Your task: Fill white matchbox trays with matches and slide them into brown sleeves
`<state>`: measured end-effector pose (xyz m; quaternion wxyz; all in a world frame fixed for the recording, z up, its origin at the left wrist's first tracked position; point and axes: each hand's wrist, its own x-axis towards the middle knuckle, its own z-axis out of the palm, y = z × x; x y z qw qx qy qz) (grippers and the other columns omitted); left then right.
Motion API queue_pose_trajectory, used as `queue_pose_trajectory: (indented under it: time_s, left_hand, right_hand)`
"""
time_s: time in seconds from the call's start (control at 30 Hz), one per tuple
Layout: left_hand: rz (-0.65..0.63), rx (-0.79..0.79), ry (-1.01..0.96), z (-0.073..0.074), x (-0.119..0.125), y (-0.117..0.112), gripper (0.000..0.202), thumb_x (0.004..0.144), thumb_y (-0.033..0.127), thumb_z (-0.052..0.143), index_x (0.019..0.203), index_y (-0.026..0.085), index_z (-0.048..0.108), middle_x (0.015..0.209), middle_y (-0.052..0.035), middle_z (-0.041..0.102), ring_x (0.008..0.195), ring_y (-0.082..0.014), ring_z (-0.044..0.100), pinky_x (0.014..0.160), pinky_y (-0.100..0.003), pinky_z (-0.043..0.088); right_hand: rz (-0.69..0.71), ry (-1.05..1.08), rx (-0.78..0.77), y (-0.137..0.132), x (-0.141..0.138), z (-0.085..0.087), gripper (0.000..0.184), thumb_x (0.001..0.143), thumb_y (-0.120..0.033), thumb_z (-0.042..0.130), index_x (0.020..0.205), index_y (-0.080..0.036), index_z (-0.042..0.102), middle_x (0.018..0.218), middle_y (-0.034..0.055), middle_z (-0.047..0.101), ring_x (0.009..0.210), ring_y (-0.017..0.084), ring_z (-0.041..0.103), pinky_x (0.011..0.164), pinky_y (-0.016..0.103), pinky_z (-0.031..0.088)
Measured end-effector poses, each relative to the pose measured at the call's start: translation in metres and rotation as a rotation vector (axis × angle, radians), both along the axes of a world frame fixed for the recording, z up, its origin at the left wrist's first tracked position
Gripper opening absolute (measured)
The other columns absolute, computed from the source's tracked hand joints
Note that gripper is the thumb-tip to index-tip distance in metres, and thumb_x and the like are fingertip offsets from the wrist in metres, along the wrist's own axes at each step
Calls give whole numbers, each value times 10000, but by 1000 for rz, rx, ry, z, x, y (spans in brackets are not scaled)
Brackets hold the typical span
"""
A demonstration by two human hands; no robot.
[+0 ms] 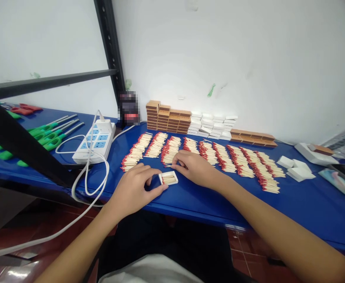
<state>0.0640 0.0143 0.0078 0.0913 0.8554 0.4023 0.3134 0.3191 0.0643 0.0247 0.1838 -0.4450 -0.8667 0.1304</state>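
Note:
My left hand (pixel 134 190) grips a small white matchbox tray (pixel 177 180) between thumb and fingers near the table's front edge. Several matches (pixel 168 179) lie inside the tray, their red heads toward the left. Just behind the tray, my right hand (pixel 197 169) is closed in a pinch at the near end of a row of matches (pixel 170 151). A match (pixel 167 165) shows at its fingertips; how many it holds is partly hidden. More rows of red-headed matches (pixel 240 161) spread across the blue table (pixel 196 206) on both sides.
Brown matchbox sleeves (pixel 168 120) and white trays (pixel 212 125) are stacked along the wall. Loose white trays (pixel 300 171) lie at right. A white power strip (pixel 97 141) with trailing cable (pixel 87 177), green-handled tools (pixel 47 135) and a black rack post (pixel 28 141) are at left.

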Motion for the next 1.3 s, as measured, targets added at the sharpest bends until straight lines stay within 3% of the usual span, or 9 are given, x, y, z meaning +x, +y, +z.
queue_pose_trajectory:
  time_s: [0.9,1.07,1.3]
  left_hand:
    - [13,-13,-3,0,0,-1,219,966,416,797,1078,228,786,759,8,641,754,-189,584,719,-334,426]
    - [7,-8,-5,0,0,-1,214,968,407,796,1083,227,784,751,12,634,746,-187,583,719,-332,427]
    - [7,-10,-3,0,0,-1,222,965,402,801,1092,220,782,755,16,628,753,-188,579,728,-335,435]
  right_hand:
    - [94,-46,-54,-6,18,15,146,1063,-274,597,952,-207,665,963,56,648,818,188,574,710,302,407]
    - [63,-13,-6,-3,18,11,137,1048,-340,658,1025,-205,672,982,56,641,841,194,582,728,306,423]
    - [75,-10,-58,-2,15,7,159,1079,-277,582,962,-203,661,995,60,648,855,191,586,753,310,432]
